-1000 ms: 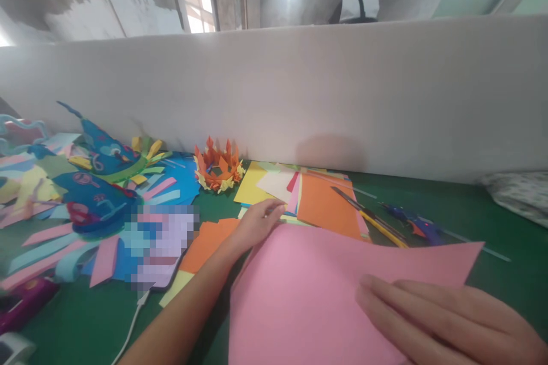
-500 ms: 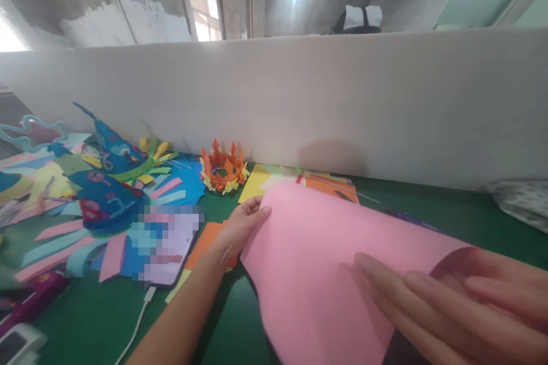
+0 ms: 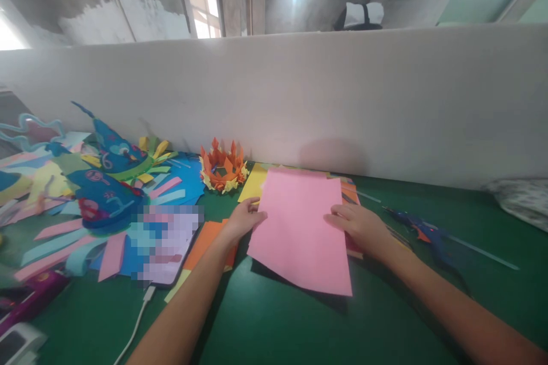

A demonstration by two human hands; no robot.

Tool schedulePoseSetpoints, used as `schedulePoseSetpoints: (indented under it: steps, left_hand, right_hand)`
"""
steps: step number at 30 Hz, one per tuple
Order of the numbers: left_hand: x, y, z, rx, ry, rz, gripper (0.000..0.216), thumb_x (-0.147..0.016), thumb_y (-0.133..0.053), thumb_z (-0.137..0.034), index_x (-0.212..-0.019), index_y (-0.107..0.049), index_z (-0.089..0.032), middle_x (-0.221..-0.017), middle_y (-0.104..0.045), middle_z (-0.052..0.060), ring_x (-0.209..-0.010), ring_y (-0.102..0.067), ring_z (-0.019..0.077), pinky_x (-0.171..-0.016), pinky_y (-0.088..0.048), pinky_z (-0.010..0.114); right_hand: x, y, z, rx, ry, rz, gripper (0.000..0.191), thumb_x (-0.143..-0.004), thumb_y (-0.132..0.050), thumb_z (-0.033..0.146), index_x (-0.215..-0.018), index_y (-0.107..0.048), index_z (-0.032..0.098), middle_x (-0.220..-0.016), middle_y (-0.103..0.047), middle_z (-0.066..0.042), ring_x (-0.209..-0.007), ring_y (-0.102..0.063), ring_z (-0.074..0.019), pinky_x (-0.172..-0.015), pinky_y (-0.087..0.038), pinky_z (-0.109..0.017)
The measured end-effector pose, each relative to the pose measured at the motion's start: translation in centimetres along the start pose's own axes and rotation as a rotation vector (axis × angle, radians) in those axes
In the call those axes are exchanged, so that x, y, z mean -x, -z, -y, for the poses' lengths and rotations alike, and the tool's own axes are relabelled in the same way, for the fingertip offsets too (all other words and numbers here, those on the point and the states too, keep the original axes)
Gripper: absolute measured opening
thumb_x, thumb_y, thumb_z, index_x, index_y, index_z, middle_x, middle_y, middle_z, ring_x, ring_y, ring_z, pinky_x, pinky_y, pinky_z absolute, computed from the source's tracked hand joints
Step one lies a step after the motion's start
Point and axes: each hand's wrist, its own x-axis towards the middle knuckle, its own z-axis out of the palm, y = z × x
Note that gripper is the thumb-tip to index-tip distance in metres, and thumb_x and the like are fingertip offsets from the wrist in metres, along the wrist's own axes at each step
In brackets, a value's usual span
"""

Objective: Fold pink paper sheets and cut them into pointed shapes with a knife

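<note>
A sheet of pink paper (image 3: 302,234) is held flat in front of me, its near edge lifted a little above the green table. On its left edge my left hand (image 3: 246,219) is closed, thumb on top and fingers beneath. My right hand (image 3: 357,225) grips the right edge the same way. Partly covered by the sheet are yellow paper (image 3: 253,181) and orange paper (image 3: 349,189). Just left of my left hand lie orange paper pieces (image 3: 205,245).
A blue glue gun (image 3: 423,228) rests to the right with a clear glue stick (image 3: 483,251). An orange paper crown (image 3: 223,168) stands by the white partition (image 3: 274,97). Decorated blue cone hats (image 3: 107,199), a phone (image 3: 171,245) and its white cable (image 3: 136,325) are at left.
The pink paper has come down from a raised, curled position to lie nearly flat. My right hand has moved left and away from me, from near the camera to the sheet's right edge.
</note>
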Motion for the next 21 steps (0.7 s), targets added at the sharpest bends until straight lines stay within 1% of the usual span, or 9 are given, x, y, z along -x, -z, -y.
schedulePoseSetpoints:
  steps: [3, 6, 8, 10, 11, 13, 18, 19, 21]
  left_hand:
    - [-0.4, 0.3, -0.1, -0.034, -0.021, -0.063, 0.054, -0.07, -0.067, -0.011, -0.121, -0.05, -0.011, -0.099, -0.068, 0.01, -0.069, -0.067, 0.0136, -0.059, -0.051, 0.023]
    - [-0.9, 0.5, 0.0, -0.098, -0.075, -0.12, 0.048, -0.071, -0.063, -0.006, -0.118, -0.053, -0.011, -0.094, -0.069, 0.009, -0.072, -0.067, 0.0144, -0.064, -0.053, 0.025]
    - [-1.4, 0.6, 0.2, -0.164, -0.134, -0.173, 0.039, -0.071, -0.062, -0.004, -0.109, -0.059, -0.012, -0.092, -0.069, 0.008, -0.077, -0.067, 0.0156, -0.071, -0.053, 0.028]
    - [-2.0, 0.5, 0.3, -0.244, -0.203, -0.226, 0.026, -0.07, -0.062, -0.003, -0.094, -0.065, -0.012, -0.093, -0.07, 0.009, -0.081, -0.067, 0.0171, -0.079, -0.052, 0.031]
    - [-2.4, 0.5, 0.3, -0.284, -0.238, -0.247, 0.021, -0.069, -0.062, -0.002, -0.087, -0.067, -0.013, -0.093, -0.07, 0.009, -0.082, -0.067, 0.0178, -0.082, -0.051, 0.032]
    - [-3.2, 0.3, 0.3, -0.357, -0.31, -0.273, 0.017, -0.07, -0.061, -0.002, -0.081, -0.069, -0.014, -0.091, -0.071, 0.009, -0.082, -0.067, 0.0188, -0.084, -0.05, 0.034]
    - [-4.9, -0.2, -0.2, -0.513, -0.503, -0.288, 0.019, -0.076, -0.056, -0.004, -0.084, -0.071, -0.014, -0.092, -0.072, 0.01, -0.088, -0.066, 0.0218, -0.089, -0.049, 0.038]
    - [-5.0, -0.4, -0.5, -0.54, -0.542, -0.28, 0.023, -0.076, -0.054, -0.003, -0.086, -0.071, -0.014, -0.094, -0.072, 0.01, -0.091, -0.065, 0.0221, -0.091, -0.048, 0.039]
    - [-4.8, -0.7, -1.1, -0.587, -0.624, -0.256, 0.034, -0.076, -0.048, 0.002, -0.092, -0.071, -0.016, -0.102, -0.071, 0.008, -0.099, -0.063, 0.0216, -0.097, -0.045, 0.038]
  right_hand:
    - [0.5, -1.4, -0.3, -0.02, -0.003, 0.015, 0.026, -0.086, -0.042, 0.007, -0.091, -0.066, 0.017, -0.083, -0.064, -0.007, -0.068, -0.056, -0.0153, -0.059, -0.04, -0.026]
    - [0.7, -2.0, -0.2, -0.027, 0.003, 0.006, 0.031, -0.082, -0.043, 0.002, -0.097, -0.067, 0.015, -0.09, -0.067, -0.009, -0.074, -0.061, -0.0167, -0.063, -0.046, -0.027]
    - [0.8, -2.3, -0.1, -0.025, 0.006, -0.004, 0.034, -0.081, -0.042, -0.001, -0.099, -0.067, 0.013, -0.096, -0.069, -0.011, -0.08, -0.063, -0.0184, -0.069, -0.049, -0.029]
    - [0.8, -2.5, -0.1, -0.023, 0.012, -0.016, 0.036, -0.081, -0.042, -0.002, -0.101, -0.067, 0.012, -0.102, -0.069, -0.013, -0.087, -0.064, -0.0204, -0.074, -0.05, -0.031]
    - [0.8, -2.6, -0.1, -0.023, 0.018, -0.021, 0.036, -0.081, -0.042, -0.001, -0.102, -0.068, 0.012, -0.103, -0.069, -0.013, -0.089, -0.065, -0.0208, -0.075, -0.051, -0.032]
    - [0.7, -2.7, -0.2, -0.027, 0.035, -0.023, 0.035, -0.083, -0.043, 0.0, -0.103, -0.068, 0.013, -0.103, -0.07, -0.012, -0.09, -0.065, -0.0205, -0.076, -0.051, -0.032]
    - [0.1, -2.7, 0.1, -0.037, 0.091, -0.027, 0.032, -0.085, -0.042, 0.002, -0.1, -0.069, 0.012, -0.097, -0.072, -0.011, -0.082, -0.065, -0.0186, -0.07, -0.051, -0.03]
    - [0.0, -2.6, 0.3, -0.039, 0.099, -0.032, 0.031, -0.086, -0.042, 0.004, -0.1, -0.069, 0.012, -0.096, -0.072, -0.011, -0.081, -0.064, -0.0186, -0.069, -0.051, -0.03]
    - [-0.2, -2.0, 0.9, -0.039, 0.112, -0.05, 0.026, -0.09, -0.045, 0.012, -0.101, -0.068, 0.011, -0.096, -0.071, -0.012, -0.079, -0.063, -0.0195, -0.067, -0.049, -0.031]
